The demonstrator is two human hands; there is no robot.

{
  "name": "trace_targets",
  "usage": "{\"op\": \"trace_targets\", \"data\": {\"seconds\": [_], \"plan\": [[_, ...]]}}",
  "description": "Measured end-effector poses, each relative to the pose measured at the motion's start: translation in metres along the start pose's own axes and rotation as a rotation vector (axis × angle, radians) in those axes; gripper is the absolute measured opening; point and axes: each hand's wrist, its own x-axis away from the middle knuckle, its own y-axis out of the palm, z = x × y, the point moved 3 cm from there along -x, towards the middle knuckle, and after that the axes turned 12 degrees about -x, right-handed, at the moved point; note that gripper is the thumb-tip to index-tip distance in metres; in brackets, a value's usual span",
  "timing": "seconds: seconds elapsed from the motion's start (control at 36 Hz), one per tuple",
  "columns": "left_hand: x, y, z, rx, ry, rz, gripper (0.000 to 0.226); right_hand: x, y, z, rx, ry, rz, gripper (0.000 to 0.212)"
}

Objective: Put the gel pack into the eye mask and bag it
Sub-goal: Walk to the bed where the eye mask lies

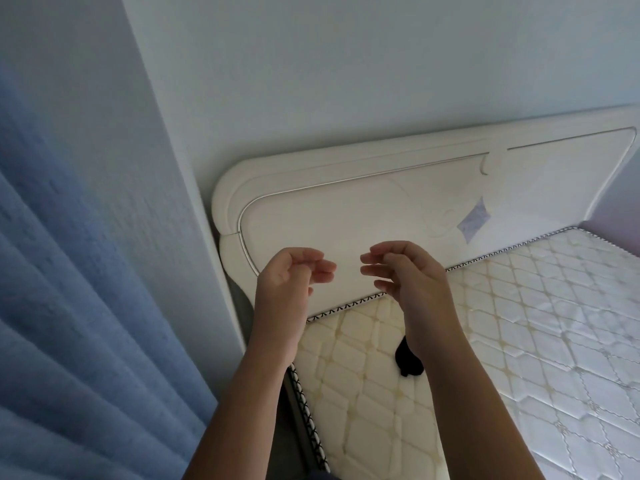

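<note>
Head view gives me both hands raised side by side in front of the white headboard [346, 209], near each other but not touching: my left grip [291, 271] and my right grip [408, 275] are both released, fingers loosely curled toward one another and holding nothing. A small black piece that I take for the eye mask [408, 363] lies on the quilted mattress [519, 323] near its head-end corner on the curtain side, partly hidden behind my right forearm. A blue curtain [69, 306] hangs left of the bed, beside the pale wall [346, 64].
</note>
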Motion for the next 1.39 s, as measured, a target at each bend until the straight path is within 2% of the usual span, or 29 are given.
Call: {"op": "trace_targets", "data": {"seconds": [0.81, 1.39], "plan": [[-0.017, 0.01, -0.012, 0.017, 0.015, -0.048, 0.03, -0.009, -0.013, -0.003, 0.026, -0.053, 0.065, 0.031], [-0.147, 0.021, -0.064, 0.051, 0.0, 0.028, 0.029, -0.149, 0.02, 0.052, 0.048, -0.048, -0.028, 0.03]]}}
